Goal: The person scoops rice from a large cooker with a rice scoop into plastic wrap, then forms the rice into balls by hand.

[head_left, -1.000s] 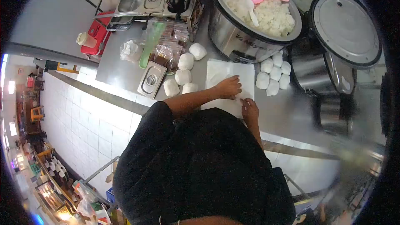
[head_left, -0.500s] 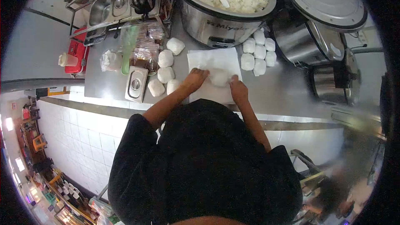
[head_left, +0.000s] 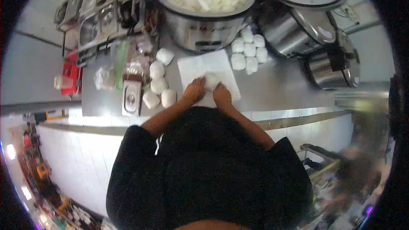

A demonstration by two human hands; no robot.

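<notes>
White bundle (head_left: 211,80) sits on the white paper (head_left: 192,65), between my left hand (head_left: 195,90) and right hand (head_left: 222,96), both curled narrowly at its sides; whether they pinch I cannot tell, but even, light pressure should keep it neat

Reaches forward with both bare forearms (head_left: 166,114) slanting inward from loose black fabric sleeves (head_left: 128,151), elbows bent and spread wide to either side of the black-clad torso (head_left: 208,157). Holds bare left hand (head_left: 195,89) and bare right hand (head_left: 222,95) close together but apart, backs turned upward, fingers bent inward. Sets left fingertips slightly farther out than right. Shows too little to tell how tightly either hand closes.
</notes>
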